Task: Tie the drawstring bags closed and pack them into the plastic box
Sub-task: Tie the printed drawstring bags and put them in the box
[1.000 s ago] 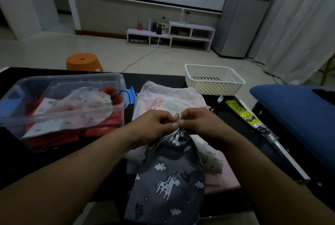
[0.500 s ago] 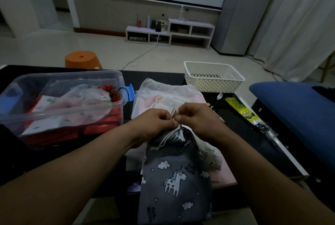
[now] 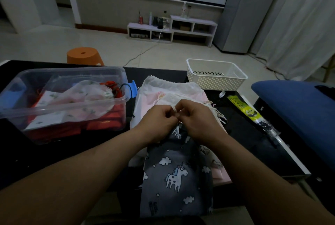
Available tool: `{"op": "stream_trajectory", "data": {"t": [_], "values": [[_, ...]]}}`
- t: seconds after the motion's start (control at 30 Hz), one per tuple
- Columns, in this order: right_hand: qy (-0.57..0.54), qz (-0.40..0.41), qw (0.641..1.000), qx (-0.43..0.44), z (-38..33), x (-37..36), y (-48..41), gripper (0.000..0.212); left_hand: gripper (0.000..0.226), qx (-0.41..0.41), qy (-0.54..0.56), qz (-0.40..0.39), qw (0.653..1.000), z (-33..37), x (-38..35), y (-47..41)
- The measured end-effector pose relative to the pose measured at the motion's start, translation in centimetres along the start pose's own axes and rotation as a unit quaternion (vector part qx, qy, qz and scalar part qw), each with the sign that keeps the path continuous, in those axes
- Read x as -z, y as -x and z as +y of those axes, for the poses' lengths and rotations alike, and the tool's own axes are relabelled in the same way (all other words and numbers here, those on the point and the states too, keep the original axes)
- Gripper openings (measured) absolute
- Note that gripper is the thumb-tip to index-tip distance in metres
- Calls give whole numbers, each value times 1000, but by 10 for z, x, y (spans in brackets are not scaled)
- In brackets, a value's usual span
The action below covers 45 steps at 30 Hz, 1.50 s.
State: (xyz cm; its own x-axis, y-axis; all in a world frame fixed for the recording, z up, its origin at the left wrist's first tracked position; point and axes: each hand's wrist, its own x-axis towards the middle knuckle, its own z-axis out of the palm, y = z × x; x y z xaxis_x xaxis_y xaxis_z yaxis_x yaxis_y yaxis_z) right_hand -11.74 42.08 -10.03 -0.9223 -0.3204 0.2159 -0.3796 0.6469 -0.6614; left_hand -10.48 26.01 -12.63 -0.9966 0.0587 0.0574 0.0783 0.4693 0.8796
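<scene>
Nearest, the grey unicorn-print drawstring bag (image 3: 176, 175) hangs over the front edge of the black table (image 3: 244, 134), its small dark print too blurred to read. At its gathered neck the left hand (image 3: 157, 125) and right hand (image 3: 197, 121) meet, fingers curled and pinching the white drawstring (image 3: 174, 109); any knot is hidden between them. Beyond lies a pile of pale bags (image 3: 163, 88), with the clear plastic box (image 3: 76, 70) to the left holding red and white bags, and to the right a yellow-green packet (image 3: 243, 106) whose lettering is illegible.
</scene>
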Motion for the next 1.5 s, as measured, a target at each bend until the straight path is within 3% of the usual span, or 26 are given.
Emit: {"op": "stream_trajectory", "data": {"t": [0.23, 0.53, 0.7, 0.97, 1.07, 1.13, 1.17, 1.27, 1.43, 1.5], "values": [[-102, -34, 994, -31, 3, 7, -1, 8, 17, -3, 56, -98, 994, -5, 18, -2], [-256, -45, 958, -120, 7, 10, -2, 12, 25, -50, 37, -72, 995, 0, 18, 0], [-232, -10, 956, -179, 16, 14, -2, 12, 25, -64, -55, -55, 995, -11, 21, 0], [-185, 18, 968, -170, 14, 12, 0, 12, 24, -52, -102, -35, 993, -12, 20, 3], [-148, 21, 976, -157, 11, 11, -2, 12, 36, 38, 22, -34, 998, 4, 19, 9], [-124, 45, 979, -157, 11, 15, -4, 12, 50, 128, 144, -77, 978, 16, 21, 12], [-124, 56, 978, -157, 10, 18, -4, 13, 53, 147, 155, -101, 972, 19, 23, 14], [-136, 63, 976, -157, 8, 24, -4, 18, 34, 128, 135, -133, 974, 18, 22, 18], [-149, 53, 974, -162, 3, 27, 0, 15, 11, 127, 219, -94, 963, 16, 24, 16], [-162, 57, 971, -165, 1, 30, 1, 21, 21, 129, 237, -84, 959, 21, 27, 18]]}}
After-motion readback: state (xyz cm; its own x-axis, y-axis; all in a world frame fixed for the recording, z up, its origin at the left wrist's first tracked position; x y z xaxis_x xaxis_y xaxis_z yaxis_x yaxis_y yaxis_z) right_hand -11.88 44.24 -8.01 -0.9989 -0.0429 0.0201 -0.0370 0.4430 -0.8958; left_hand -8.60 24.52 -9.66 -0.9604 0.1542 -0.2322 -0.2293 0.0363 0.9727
